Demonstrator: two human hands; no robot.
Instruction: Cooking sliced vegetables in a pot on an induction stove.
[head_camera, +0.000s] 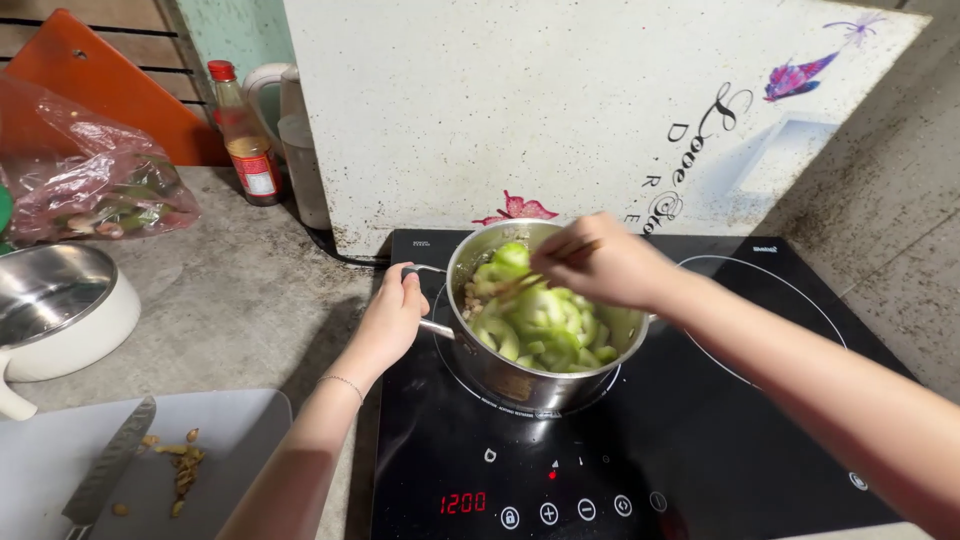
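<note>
A steel pot (500, 375) full of pale green vegetable slices (540, 325) stands on the left ring of a black induction cooktop (690, 450). My left hand (392, 318) grips the pot's side handle. My right hand (598, 262) hovers over the pot, closed on a pair of chopsticks (520, 283) whose tips reach into the vegetables; they are blurred.
A white cutting board (210, 450) with a knife (108, 470) and brown scraps lies at the front left. A white-and-steel bowl (55, 310), a pink plastic bag of vegetables (95, 185) and a sauce bottle (248, 150) stand on the counter. A speckled splash panel (560, 110) rises behind the cooktop.
</note>
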